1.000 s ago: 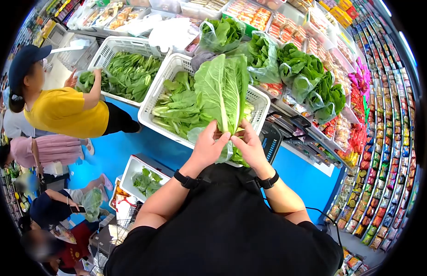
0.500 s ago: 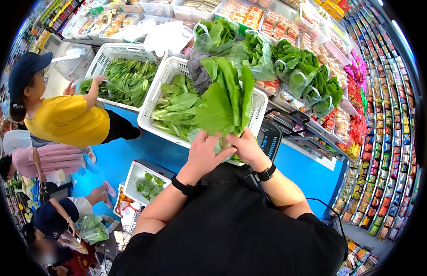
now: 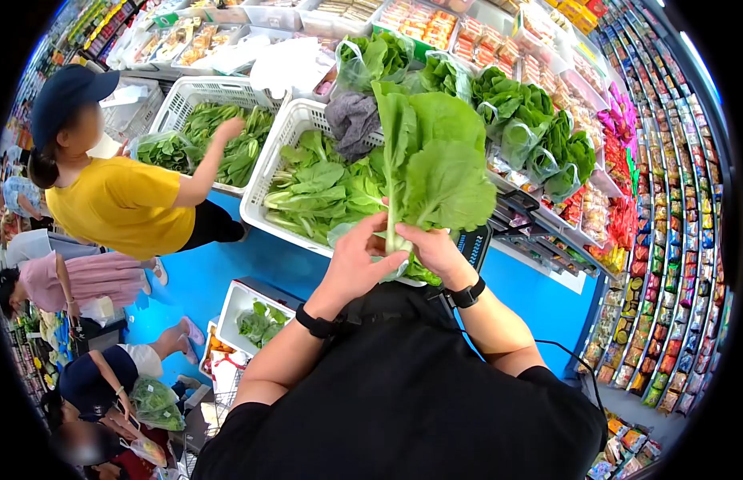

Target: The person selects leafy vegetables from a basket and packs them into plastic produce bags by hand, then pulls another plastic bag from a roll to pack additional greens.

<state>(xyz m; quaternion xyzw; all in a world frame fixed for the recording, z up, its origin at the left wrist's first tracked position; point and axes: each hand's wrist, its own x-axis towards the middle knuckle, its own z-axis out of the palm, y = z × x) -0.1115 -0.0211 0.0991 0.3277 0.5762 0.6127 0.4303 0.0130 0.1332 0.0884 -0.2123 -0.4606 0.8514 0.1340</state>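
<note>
Left hand: fingers pinch greens by the stem | right hand: fingers pinch there too | greens: leaves spread out above white basket

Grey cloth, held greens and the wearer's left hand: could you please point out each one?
Grey cloth [image 3: 352,122]: head view, on its crumpled middle.
Held greens [image 3: 438,156]: head view, on a broad leaf.
Left hand [image 3: 357,256]: head view, mid-hand.

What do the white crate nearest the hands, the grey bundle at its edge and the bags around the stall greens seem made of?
Crate: probably smooth moulded plastic, judging by its slots. Grey bundle: likely dull cloth, given crumpled folds. Bags: apparently glossy plastic film, being transparent and wrinkled.
</note>
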